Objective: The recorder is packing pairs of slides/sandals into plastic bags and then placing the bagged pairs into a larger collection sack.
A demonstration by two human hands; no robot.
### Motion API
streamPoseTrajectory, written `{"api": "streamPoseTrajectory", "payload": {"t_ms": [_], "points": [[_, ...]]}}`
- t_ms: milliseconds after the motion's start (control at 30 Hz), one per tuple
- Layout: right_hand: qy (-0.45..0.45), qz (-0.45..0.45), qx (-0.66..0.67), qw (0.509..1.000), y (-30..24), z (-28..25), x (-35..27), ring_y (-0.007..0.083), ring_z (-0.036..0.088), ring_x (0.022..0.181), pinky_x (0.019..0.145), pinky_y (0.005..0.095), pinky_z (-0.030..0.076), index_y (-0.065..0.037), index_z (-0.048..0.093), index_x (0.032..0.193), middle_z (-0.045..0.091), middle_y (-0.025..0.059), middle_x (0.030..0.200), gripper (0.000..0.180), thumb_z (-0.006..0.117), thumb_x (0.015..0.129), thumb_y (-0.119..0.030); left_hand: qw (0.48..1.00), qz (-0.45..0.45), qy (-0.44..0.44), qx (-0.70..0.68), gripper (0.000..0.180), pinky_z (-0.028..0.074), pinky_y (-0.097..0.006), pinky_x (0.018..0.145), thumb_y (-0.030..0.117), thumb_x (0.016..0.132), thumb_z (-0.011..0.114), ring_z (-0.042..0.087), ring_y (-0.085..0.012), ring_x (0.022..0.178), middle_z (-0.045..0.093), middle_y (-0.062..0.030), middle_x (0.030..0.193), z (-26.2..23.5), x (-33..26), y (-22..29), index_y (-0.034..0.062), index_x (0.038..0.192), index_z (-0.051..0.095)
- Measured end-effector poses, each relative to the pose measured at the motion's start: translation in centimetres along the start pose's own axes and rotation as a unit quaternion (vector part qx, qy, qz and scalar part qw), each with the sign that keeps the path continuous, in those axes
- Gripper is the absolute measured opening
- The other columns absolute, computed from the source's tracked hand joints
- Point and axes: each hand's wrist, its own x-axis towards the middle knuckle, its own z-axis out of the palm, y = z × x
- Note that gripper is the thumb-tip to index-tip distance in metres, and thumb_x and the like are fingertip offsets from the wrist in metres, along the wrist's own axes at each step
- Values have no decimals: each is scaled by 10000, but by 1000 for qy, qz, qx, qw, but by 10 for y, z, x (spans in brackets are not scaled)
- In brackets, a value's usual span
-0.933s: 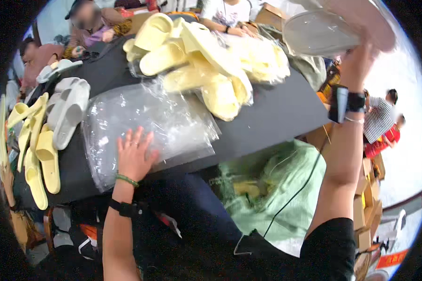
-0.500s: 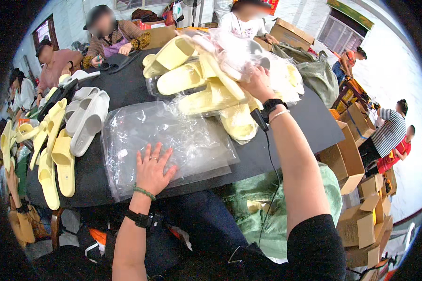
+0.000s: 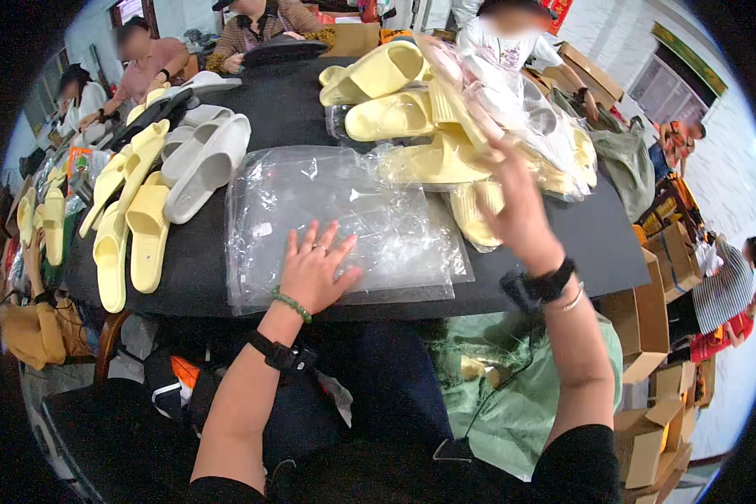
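My left hand (image 3: 317,273) lies flat with fingers spread on a stack of clear plastic bags (image 3: 311,189). In front of the pile of bagged slippers (image 3: 445,155), my right hand (image 3: 519,206) is raised, its fingers apart and a little blurred, with nothing seen in it. Yellow slippers make up most of that pile, with pink, white and grey ones toward its top and right. Left of the bags are unbagged grey slippers (image 3: 208,168) and yellow slippers (image 3: 149,239). A black slipper (image 3: 155,118) lies behind them.
The black table (image 3: 361,309) spans the view. Several people sit along its far and left sides. A green sack (image 3: 496,403) stands below the near edge by my right arm. Open cardboard boxes (image 3: 647,323) line the right side, where more people are. A grey-green bag (image 3: 622,160) is at the far right.
My right hand has come back from the bagged pile toward me, off the slippers. The left hand stays flat on the plastic bags. The whole view has shifted with my head.
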Motion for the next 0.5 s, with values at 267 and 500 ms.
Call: {"api": "streamPoseTrajectory", "payload": {"t_ms": [267, 500], "points": [[-286, -11, 33, 958, -61, 71, -59, 423, 358, 1338, 1077, 533, 333, -112, 449, 1364, 369, 183, 1468, 606, 641, 862, -394, 999, 6, -48, -26, 624, 146, -643, 1117, 567, 910, 496, 262, -412, 1409, 333, -140, 1523, -7, -1, -1, 275, 1453, 398], [-437, 54, 101, 892, -38, 76, -62, 420, 166, 1444, 1109, 585, 251, -187, 288, 1492, 250, 134, 1559, 710, 544, 919, -521, 998, 36, 21, -39, 630, 111, -652, 1122, 563, 889, 536, 217, -395, 1430, 310, -140, 1536, -13, -5, -10, 261, 1432, 432]]}}
